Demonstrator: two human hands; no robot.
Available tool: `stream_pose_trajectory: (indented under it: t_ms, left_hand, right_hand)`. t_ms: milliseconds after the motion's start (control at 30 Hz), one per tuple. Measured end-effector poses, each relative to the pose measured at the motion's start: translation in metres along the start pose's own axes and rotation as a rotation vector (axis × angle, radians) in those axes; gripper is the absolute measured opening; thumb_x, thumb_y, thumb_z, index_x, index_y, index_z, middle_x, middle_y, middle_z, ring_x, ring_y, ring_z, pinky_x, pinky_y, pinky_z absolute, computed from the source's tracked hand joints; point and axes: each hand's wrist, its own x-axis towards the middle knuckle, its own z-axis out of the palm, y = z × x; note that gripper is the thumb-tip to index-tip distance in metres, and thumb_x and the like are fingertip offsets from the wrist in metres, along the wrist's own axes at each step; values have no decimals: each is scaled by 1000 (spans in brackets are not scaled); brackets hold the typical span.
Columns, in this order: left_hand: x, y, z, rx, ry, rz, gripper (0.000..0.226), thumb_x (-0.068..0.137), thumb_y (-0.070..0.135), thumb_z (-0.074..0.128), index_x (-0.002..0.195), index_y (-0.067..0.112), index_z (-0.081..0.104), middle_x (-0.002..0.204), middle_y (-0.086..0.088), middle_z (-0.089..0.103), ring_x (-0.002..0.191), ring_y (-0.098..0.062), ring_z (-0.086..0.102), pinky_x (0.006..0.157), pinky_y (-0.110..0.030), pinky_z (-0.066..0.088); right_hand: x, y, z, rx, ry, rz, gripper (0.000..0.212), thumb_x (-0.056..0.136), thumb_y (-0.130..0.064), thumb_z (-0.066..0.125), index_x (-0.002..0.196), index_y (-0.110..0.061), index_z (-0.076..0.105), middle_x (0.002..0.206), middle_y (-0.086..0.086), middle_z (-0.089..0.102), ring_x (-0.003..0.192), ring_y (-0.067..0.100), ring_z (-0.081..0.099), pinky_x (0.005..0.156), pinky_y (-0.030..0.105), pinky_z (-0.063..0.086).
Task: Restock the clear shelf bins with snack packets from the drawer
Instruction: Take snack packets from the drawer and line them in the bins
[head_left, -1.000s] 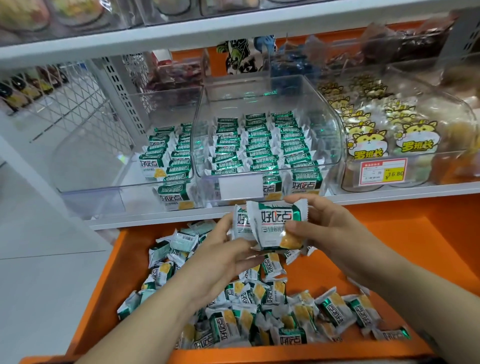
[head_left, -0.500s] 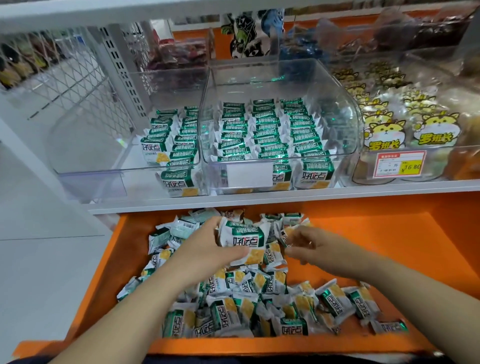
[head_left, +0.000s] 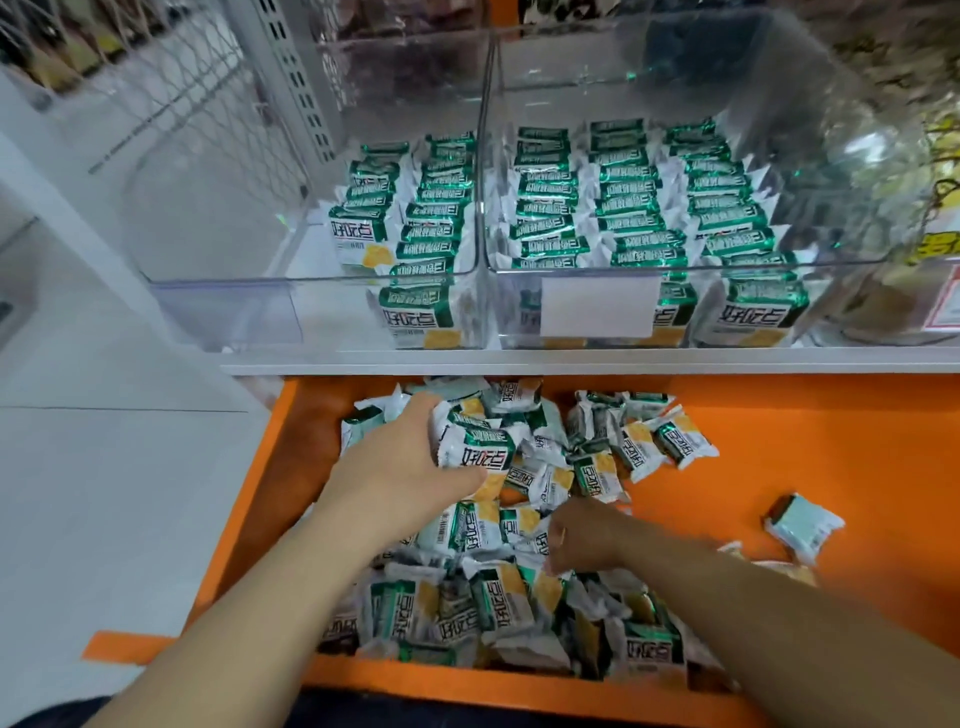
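Loose green-and-white snack packets (head_left: 498, 608) lie heaped in the open orange drawer (head_left: 810, 457). My left hand (head_left: 405, 462) grips a small stack of packets (head_left: 480, 449) just above the heap. My right hand (head_left: 584, 535) reaches down into the pile with its fingers curled among the packets; whether it holds one I cannot tell. On the white shelf above stand two clear bins: the left bin (head_left: 223, 291) holds two rows of packets on its right side, and the middle bin (head_left: 852, 171) holds three neat rows.
A single packet (head_left: 802, 527) lies apart on the drawer floor at the right. Another clear bin with yellow-labelled snacks (head_left: 935, 218) and a price tag stands at the far right. A white shelf edge (head_left: 571, 361) overhangs the drawer's back. Pale floor lies to the left.
The view dropped and closed in on the drawer. My left hand kept its packets and lowered them; my right hand let go of them and went down into the pile.
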Motion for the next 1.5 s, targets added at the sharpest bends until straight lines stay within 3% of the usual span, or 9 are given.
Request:
stream_pose_trajectory:
  t_ms: [267, 500, 600, 733, 900, 1067, 1167, 1367, 1500]
  left_hand:
    - [1, 1, -3, 27, 20, 24, 61, 82, 52, 63, 129, 29, 32, 87, 7, 56, 76, -10, 55, 62, -30, 44]
    - [-11, 11, -5, 64, 102, 89, 62, 80, 56, 63, 128, 31, 33, 82, 7, 50, 76, -16, 47, 56, -29, 34]
    - [-17, 14, -5, -46, 75, 113, 66, 81, 54, 64, 132, 28, 31, 89, 8, 55, 80, -16, 54, 65, -30, 45]
    - [-28, 24, 1, -331, 14, 145, 78, 83, 52, 64, 145, 27, 24, 137, 6, 49, 107, -10, 53, 85, -23, 39]
    - [-31, 36, 20, -609, -88, 112, 95, 67, 70, 66, 145, 36, 24, 145, 8, 39, 129, -17, 43, 104, -31, 34]
    - [-22, 43, 31, -848, -102, 107, 63, 75, 42, 76, 128, 35, 42, 119, 11, 62, 110, -14, 58, 99, -38, 43]
    - [-23, 45, 35, -867, -119, 155, 69, 57, 58, 76, 119, 42, 48, 111, 0, 66, 101, -20, 63, 90, -44, 49]
    - [-31, 51, 35, -1013, -75, 229, 47, 59, 52, 60, 96, 24, 52, 64, 17, 62, 57, 0, 55, 63, -25, 39]
    - [-34, 51, 40, -982, -35, 234, 44, 66, 57, 49, 103, 32, 53, 79, 13, 65, 64, 3, 59, 69, -27, 42]
  right_hand:
    - [-33, 1, -29, 88, 132, -89, 32, 94, -16, 58, 124, -3, 61, 126, 8, 61, 90, 16, 59, 78, 25, 43]
    - [-115, 9, -77, 193, 387, -163, 7, 95, -19, 57, 89, -20, 54, 89, -2, 56, 72, 13, 60, 57, 16, 48]
    - [-158, 6, -91, 300, 449, -225, 10, 95, -23, 56, 87, -18, 57, 94, -1, 59, 72, 19, 64, 62, 27, 56]
    - [-201, 1, -95, 509, 492, -263, 8, 99, -17, 49, 96, -12, 54, 93, 7, 70, 72, 19, 67, 56, 26, 45]
    - [-216, -7, -83, 1222, 372, -344, 5, 93, -4, 48, 89, -5, 52, 82, 19, 70, 69, 25, 67, 57, 26, 54]
    - [-204, -8, -75, 1431, 281, -389, 25, 70, -3, 64, 93, -5, 53, 85, 17, 71, 72, 24, 69, 64, 28, 58]
    - [-200, -8, -77, 1291, 376, -395, 31, 66, -9, 69, 92, -7, 53, 80, 9, 72, 69, 17, 67, 63, 23, 56]
    - [-200, -6, -82, 1134, 373, -377, 38, 65, -21, 71, 95, -6, 54, 92, 4, 74, 83, 16, 70, 73, 27, 55]
    - [-195, -11, -78, 1197, 325, -361, 39, 65, -21, 72, 96, -5, 55, 103, 10, 71, 96, 24, 69, 87, 42, 56]
